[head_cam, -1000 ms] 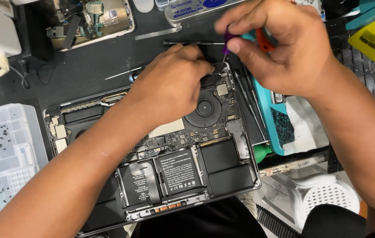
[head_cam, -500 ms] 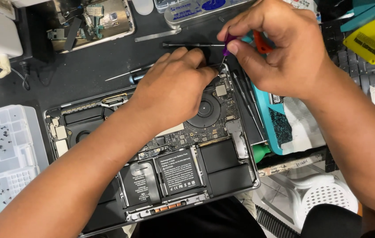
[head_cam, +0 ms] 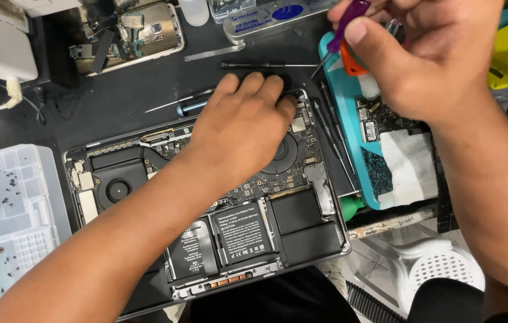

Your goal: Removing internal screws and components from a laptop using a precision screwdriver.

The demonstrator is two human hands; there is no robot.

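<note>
Above, right hand [head_cam: 427, 54] fingers pinching purple screwdriver [head_cam: 349, 15], left hand [head_cam: 245, 128] (fingers together) covering opened laptop [head_cam: 302, 221], tools beside.

laptop [head_cam: 302, 239]: matt metal | screwdriver [head_cam: 345, 24]: glossy purple plastic | tray [head_cam: 345, 119]: smooth plastic

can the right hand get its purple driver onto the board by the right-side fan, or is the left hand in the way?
Probably not yet: the left hand lies across that fan and the board's upper edge, while the right hand holds the purple screwdriver off to the side.
</note>
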